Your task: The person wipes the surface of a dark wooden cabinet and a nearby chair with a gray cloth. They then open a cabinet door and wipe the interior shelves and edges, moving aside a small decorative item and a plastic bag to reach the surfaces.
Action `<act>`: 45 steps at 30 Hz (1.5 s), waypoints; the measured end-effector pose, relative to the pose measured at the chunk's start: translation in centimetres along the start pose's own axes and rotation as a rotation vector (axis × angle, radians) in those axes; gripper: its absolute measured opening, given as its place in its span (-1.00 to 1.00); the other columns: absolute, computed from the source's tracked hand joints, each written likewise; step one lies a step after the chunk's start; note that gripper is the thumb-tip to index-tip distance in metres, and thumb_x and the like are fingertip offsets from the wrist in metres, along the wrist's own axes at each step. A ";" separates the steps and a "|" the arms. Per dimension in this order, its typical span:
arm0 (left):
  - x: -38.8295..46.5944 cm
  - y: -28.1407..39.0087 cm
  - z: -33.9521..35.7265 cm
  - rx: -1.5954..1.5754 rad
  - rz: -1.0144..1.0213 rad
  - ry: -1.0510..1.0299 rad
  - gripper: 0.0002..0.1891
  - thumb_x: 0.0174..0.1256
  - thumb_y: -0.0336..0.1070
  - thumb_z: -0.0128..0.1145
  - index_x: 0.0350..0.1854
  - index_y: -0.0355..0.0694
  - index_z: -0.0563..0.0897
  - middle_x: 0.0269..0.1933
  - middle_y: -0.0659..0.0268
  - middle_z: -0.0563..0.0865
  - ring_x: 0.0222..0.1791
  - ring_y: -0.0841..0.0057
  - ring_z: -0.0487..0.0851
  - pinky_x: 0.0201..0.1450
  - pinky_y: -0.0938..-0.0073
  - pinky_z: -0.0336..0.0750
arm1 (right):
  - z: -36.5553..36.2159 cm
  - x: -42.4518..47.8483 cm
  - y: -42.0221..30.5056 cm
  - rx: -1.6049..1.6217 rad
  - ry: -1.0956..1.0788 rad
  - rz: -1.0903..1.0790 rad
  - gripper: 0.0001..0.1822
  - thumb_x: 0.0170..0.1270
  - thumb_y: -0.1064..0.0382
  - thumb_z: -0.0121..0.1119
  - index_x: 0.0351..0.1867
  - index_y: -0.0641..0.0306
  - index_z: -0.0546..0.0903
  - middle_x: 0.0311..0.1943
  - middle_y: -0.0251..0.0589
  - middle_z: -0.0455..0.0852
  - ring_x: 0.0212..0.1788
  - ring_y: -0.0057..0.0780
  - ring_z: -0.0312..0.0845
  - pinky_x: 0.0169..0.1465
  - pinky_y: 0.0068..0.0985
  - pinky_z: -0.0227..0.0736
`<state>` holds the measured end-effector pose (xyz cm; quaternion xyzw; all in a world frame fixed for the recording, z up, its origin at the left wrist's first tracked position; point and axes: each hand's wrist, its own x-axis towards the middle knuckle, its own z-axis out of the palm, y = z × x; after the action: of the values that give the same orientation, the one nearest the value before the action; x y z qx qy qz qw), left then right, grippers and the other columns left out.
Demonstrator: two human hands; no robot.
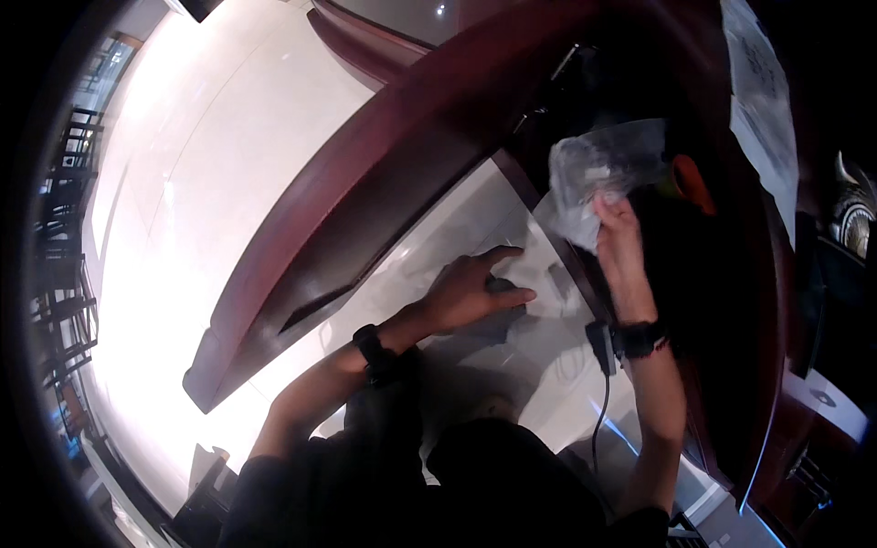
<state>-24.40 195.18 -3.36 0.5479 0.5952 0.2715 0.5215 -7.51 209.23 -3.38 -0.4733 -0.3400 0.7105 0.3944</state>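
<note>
A crumpled clear plastic bag [582, 164] is pinched in the fingers of my right hand [620, 236], over the dark inside of a dark red wooden counter or cabinet. What the bag contains, if anything, cannot be made out. My left hand [466, 291] hovers empty to its left, thumb and forefinger spread, above the pale floor. A rounded orange thing [692, 183], partly lost in shadow, lies just right of the bag. Each wrist wears a black band.
The curved dark red wooden panel [384, 157] slants across the view to my left. A black adapter-like block [603, 346] trails a cable beside my right wrist. Pale printed sheets [760, 109] lie along the right edge, near a metallic ornament [853, 212]. Several dark chairs [65, 198] stand far left.
</note>
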 end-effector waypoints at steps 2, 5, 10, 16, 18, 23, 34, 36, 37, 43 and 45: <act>0.1 0.2 1.2 -0.176 0.040 0.054 -0.53 0.01 -0.11 0.15 -0.03 -0.19 0.40 -0.38 0.14 0.63 -0.33 0.39 0.59 -0.15 0.47 0.41 | 0.5 -2.5 0.9 0.072 -0.139 0.034 -0.74 0.07 0.43 0.06 -0.15 0.33 0.42 -0.21 -0.24 0.53 -0.18 -0.56 0.42 -0.05 -0.59 0.29; -0.1 0.7 2.8 -0.422 0.161 0.160 -0.63 0.00 -0.15 0.15 -0.17 -0.24 0.50 -0.43 0.17 0.61 -0.40 0.55 0.57 -0.29 0.51 0.41 | 1.1 -5.6 0.5 0.015 -0.219 0.002 -0.76 0.06 0.44 0.07 -0.19 0.33 0.45 -0.25 -0.24 0.56 -0.22 -0.59 0.44 -0.09 -0.62 0.30; -1.7 1.0 3.4 -0.309 0.213 0.252 -0.79 0.02 -0.27 0.13 -0.35 -0.29 0.55 -0.53 0.22 0.60 -0.51 0.61 0.57 -0.40 0.55 0.41 | 1.6 -8.6 -1.3 -0.226 -0.242 -0.098 -0.76 0.02 0.45 0.12 -0.21 0.37 0.48 -0.30 -0.24 0.59 -0.27 -0.64 0.46 -0.18 -0.69 0.31; -2.1 1.3 2.0 0.315 0.582 0.431 -0.76 -0.09 -0.22 0.15 -0.37 -0.23 0.56 -0.69 0.16 0.52 -0.69 0.30 0.51 -0.55 0.43 0.39 | 0.9 -9.4 -1.8 -0.307 -0.238 -0.202 -0.86 0.00 0.45 0.14 -0.35 0.40 0.54 -0.42 -0.28 0.61 -0.40 -0.69 0.46 -0.29 -0.73 0.32; -2.2 1.6 1.1 0.414 0.605 0.457 -0.72 -0.13 -0.19 0.15 -0.36 -0.25 0.55 -0.70 0.15 0.50 -0.69 0.25 0.50 -0.58 0.39 0.37 | 0.7 -9.7 -1.6 -0.293 -0.231 -0.237 -0.88 0.00 0.44 0.15 -0.38 0.40 0.56 -0.46 -0.29 0.61 -0.44 -0.71 0.45 -0.33 -0.74 0.30; -2.6 2.5 0.4 0.402 0.610 0.509 -0.67 -0.15 -0.19 0.16 -0.34 -0.30 0.53 -0.71 0.12 0.50 -0.69 0.24 0.51 -0.59 0.40 0.37 | 1.8 -9.9 -1.6 -0.206 -0.201 -0.279 -0.88 -0.03 0.41 0.20 -0.43 0.40 0.57 -0.51 -0.31 0.60 -0.47 -0.74 0.42 -0.37 -0.78 0.27; -4.8 6.5 -1.2 0.241 0.794 0.681 -0.84 -0.21 -0.39 0.16 -0.54 -0.29 0.49 -0.75 0.22 0.45 -0.81 0.36 0.42 -0.69 0.54 0.31 | 2.1 -12.2 -3.9 -0.424 -0.157 -0.515 -0.88 -0.02 0.44 0.15 -0.41 0.44 0.60 -0.54 -0.33 0.61 -0.49 -0.72 0.42 -0.39 -0.75 0.29; -5.3 7.8 -1.8 0.332 0.889 0.803 -0.85 -0.25 -0.40 0.17 -0.56 -0.27 0.50 -0.74 0.25 0.43 -0.83 0.40 0.38 -0.70 0.57 0.29 | 1.7 -13.1 -4.7 -0.388 -0.120 -0.550 -0.87 -0.01 0.43 0.15 -0.40 0.43 0.59 -0.52 -0.31 0.61 -0.46 -0.71 0.44 -0.36 -0.74 0.31; -5.6 8.2 -2.2 0.438 0.908 0.873 -0.85 -0.22 -0.37 0.16 -0.56 -0.28 0.50 -0.74 0.25 0.42 -0.81 0.41 0.40 -0.69 0.57 0.30 | 1.5 -13.4 -5.1 -0.348 -0.132 -0.565 -0.88 0.00 0.43 0.15 -0.40 0.43 0.59 -0.51 -0.31 0.61 -0.45 -0.71 0.44 -0.36 -0.74 0.31; -5.2 13.6 -4.4 0.766 0.756 0.976 -0.82 -0.15 -0.25 0.15 -0.55 -0.20 0.47 -0.77 0.25 0.38 -0.82 0.40 0.38 -0.73 0.50 0.27 | 1.9 -15.7 -8.6 -0.181 -0.219 -0.557 -0.84 0.10 0.37 0.07 -0.33 0.44 0.54 -0.46 -0.31 0.59 -0.45 -0.73 0.41 -0.31 -0.75 0.29; -3.6 16.1 -4.4 0.821 0.781 1.033 -0.84 -0.12 -0.24 0.14 -0.53 -0.16 0.48 -0.79 0.27 0.38 -0.82 0.39 0.39 -0.73 0.46 0.28 | 1.3 -15.7 -8.8 -0.165 -0.210 -0.532 -0.82 0.13 0.33 0.05 -0.31 0.44 0.53 -0.44 -0.32 0.59 -0.41 -0.73 0.40 -0.27 -0.75 0.28</act>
<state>-22.99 197.00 13.52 0.6718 0.5796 0.4147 -0.2020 -2.90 199.25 10.93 -0.3217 -0.5479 0.5972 0.4896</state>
